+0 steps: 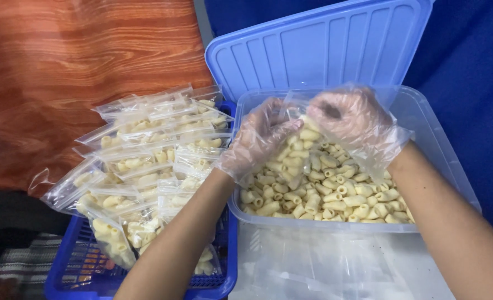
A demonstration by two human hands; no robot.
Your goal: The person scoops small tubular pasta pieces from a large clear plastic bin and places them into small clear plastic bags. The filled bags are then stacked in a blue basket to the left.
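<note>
The left hand and the right hand, both in thin clear gloves, were closed together on a small clear bag held over a clear tub of pale tube pasta. The bag's mouth faced up, its length roughly upright. Beside the tub, filled bags were heaped in a blue basket. The tub's blue lid leaned behind, beside a reddish wooden surface.

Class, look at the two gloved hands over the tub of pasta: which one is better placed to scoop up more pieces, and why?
Probably the right hand: it hovers cupped over the pasta. The left hand seems to pinch the small clear bag, though the grip is hard to make out.
</note>
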